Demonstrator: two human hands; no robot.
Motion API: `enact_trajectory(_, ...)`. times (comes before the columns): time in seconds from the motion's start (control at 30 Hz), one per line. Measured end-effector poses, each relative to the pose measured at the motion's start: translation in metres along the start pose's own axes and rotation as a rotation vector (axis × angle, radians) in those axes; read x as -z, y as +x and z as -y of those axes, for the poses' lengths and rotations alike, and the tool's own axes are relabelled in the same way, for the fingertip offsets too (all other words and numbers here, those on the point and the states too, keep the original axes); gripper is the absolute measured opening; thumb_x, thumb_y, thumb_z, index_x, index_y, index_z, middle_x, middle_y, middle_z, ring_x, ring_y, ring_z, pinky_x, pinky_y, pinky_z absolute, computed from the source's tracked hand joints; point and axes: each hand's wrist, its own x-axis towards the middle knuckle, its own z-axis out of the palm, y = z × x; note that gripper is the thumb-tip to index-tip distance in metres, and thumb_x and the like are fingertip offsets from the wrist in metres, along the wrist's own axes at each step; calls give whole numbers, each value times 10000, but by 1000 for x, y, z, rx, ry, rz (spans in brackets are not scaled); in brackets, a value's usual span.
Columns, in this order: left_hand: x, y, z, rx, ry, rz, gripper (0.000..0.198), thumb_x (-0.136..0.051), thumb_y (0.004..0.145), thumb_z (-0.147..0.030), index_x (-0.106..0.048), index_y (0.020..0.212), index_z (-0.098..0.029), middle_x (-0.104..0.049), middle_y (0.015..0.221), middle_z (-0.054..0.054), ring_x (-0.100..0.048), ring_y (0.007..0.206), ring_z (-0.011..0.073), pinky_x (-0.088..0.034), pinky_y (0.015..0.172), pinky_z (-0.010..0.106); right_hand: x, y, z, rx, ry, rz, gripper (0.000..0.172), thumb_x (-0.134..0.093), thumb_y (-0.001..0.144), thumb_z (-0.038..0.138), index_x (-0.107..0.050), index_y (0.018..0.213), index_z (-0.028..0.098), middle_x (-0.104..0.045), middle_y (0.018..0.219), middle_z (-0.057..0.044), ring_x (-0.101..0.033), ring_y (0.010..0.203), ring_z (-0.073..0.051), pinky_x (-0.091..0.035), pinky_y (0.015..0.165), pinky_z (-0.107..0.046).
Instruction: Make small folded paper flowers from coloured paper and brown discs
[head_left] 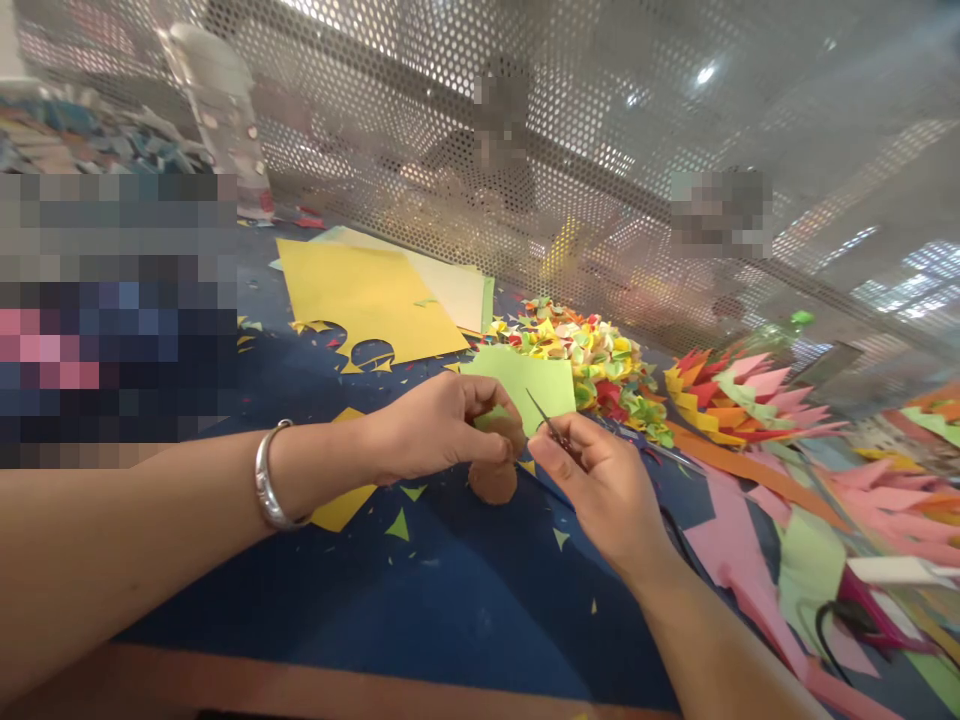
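Note:
My left hand (pixel 442 425), with a silver bangle on its wrist, is closed, thumb and fingers pinching a brown round piece (pixel 511 436) that is partly hidden by the fingers. Just below it, another brown round piece (pixel 493 484) lies on the dark blue table. My right hand (pixel 604 480) is closed round small scissors (pixel 551 423), their dark blades pointing up and left, close to my left fingertips. Behind both hands lies a light green sheet (pixel 532 380). A yellow piece of paper (pixel 345 510) sits partly under my left wrist.
A yellow sheet (pixel 360 290) with round cutouts lies farther back, beside a heap of colourful paper scraps (pixel 585 350). Jagged orange and pink paper strips (pixel 750 395) cover the right side. A perforated metal screen (pixel 420 120) stands behind the table (pixel 390 620); a plastic bottle (pixel 225 110) is at the back left.

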Motion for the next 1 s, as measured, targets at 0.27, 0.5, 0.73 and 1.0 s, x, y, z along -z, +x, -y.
enact_trajectory(0.27,-5,-1,1,-20,-160,-26,282,-740,734,-172,-587,970,-169,-616,678,-52,-580,640,113,-409,614,237,-6,-1,1,25,68,-52,241,-658,888,408,-615,821,180,-547,679,24,-463,607,-108,-369,551,-221)
enact_trajectory(0.5,-18,-5,5,129,-569,-58,195,-800,739,-237,-642,771,-126,-638,752,-9,-607,737,107,-443,651,214,-10,-1,1,65,142,-122,211,-658,895,371,-593,811,189,-527,678,40,-440,597,-96,-376,559,-216)
enact_trajectory(0.73,-13,-2,8,-77,-357,-132,140,-724,831,-245,-646,820,-129,-672,759,13,-622,723,107,-446,643,216,-6,0,-5,53,204,-108,301,-589,935,479,-623,852,192,-354,601,64,-277,518,-86,-228,473,-247)
enact_trajectory(1.0,-4,1,6,-176,-215,-129,96,-690,863,-221,-679,837,-129,-676,792,11,-587,716,86,-414,624,200,-2,-1,-7,9,209,-15,375,-531,963,517,-596,782,195,-256,613,62,-217,531,-90,-142,481,-280)
